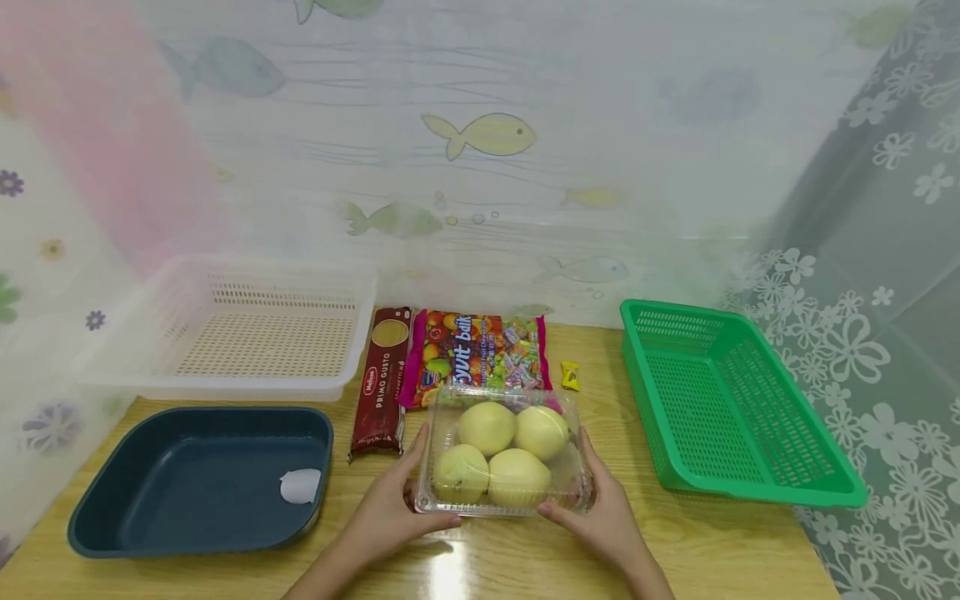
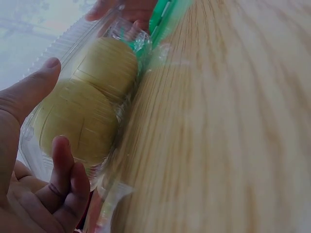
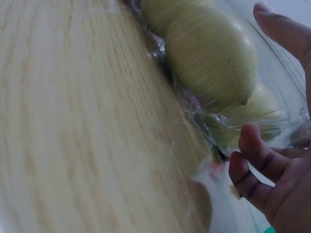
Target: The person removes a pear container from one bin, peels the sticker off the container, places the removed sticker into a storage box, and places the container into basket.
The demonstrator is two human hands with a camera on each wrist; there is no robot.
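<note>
Even, soft light fills the head view, with a bright glare patch on the table (image 1: 447,575) just in front of the clear plastic box (image 1: 495,510) and thin streaks of shine across the box itself. Behind the box, the fish-patterned curtain (image 1: 480,217) looks pale and hazy. The 2 wrist views are dimmer and softer, the wood grain beside the box blurred.
</note>
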